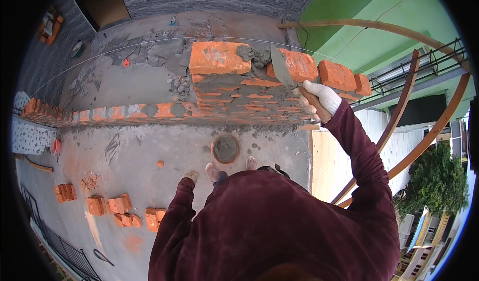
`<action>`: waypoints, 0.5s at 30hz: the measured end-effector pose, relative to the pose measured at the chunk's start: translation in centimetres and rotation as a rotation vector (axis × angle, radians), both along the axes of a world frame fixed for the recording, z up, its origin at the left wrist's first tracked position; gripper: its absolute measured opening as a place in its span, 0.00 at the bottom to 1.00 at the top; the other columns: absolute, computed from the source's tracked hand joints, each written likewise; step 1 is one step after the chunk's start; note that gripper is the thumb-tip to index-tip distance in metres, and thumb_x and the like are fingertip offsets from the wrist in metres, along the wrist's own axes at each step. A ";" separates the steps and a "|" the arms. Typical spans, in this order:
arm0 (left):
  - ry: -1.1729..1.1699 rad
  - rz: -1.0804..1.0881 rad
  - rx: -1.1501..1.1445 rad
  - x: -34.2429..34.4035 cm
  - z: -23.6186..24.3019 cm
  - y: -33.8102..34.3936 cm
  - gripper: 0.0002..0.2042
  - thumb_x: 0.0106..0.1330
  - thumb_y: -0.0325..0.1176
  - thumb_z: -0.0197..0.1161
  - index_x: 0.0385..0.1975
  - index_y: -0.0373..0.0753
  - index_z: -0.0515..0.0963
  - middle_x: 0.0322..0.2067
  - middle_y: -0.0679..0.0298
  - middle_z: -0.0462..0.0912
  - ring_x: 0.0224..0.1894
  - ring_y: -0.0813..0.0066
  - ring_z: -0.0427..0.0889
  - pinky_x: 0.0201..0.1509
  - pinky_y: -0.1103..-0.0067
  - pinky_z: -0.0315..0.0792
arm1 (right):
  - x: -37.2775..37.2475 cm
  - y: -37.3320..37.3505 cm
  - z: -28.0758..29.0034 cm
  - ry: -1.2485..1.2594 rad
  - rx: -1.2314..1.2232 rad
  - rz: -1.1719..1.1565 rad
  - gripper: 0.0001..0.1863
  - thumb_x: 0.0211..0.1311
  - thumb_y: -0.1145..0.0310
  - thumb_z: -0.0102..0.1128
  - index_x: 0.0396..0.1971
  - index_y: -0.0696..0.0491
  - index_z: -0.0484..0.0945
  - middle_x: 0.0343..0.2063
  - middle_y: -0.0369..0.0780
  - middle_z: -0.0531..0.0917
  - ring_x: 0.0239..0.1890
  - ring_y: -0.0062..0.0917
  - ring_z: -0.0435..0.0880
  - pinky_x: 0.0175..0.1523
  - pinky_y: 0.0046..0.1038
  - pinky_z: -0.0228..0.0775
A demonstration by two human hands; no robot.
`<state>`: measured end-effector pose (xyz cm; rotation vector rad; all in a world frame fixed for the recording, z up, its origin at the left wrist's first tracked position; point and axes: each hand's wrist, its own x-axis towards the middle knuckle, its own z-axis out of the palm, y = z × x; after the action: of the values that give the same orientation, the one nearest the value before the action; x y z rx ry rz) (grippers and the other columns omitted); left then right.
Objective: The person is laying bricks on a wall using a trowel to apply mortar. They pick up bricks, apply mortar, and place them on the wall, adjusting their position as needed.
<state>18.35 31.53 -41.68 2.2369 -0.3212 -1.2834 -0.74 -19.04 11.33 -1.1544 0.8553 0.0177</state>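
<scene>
My right hand [319, 100], in a white glove with bare fingertips, is closed around a trowel [282, 67]. The trowel's grey, mortar-smeared blade stands up against the top of a brick wall [239, 95]. It touches an orange brick [299, 65] there. A lump of wet mortar [254, 56] fills the space between that brick and a larger one [219, 57] on its left. My left hand [191, 175], also gloved, hangs low at my side, away from the wall; its fingers are too foreshortened to read. Near my feet stands a round bucket [239, 151] of grey mortar.
A lower brick course [110, 114] runs off to the left, below a thin stretched string [134, 45]. Loose bricks [119, 204] lie on the floor at lower left. Broken tile pieces [154, 56] litter the floor behind the wall. Curved wooden poles [399, 114] and rebar rise at right.
</scene>
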 end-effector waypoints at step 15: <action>-0.089 -0.008 -0.164 4.8 -1.4 0.0 0.21 0.71 0.45 0.63 0.56 0.38 0.83 0.44 0.57 0.90 0.46 0.64 0.87 0.54 0.67 0.79 | 5.1 4.4 4.9 0.349 -0.469 0.181 0.17 0.80 0.57 0.48 0.48 0.56 0.75 0.18 0.34 0.75 0.10 0.17 0.71 0.10 0.23 0.64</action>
<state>23.17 31.49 -43.09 2.1582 -0.4521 -1.1207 4.33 -14.63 16.21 -1.7008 1.0932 0.1794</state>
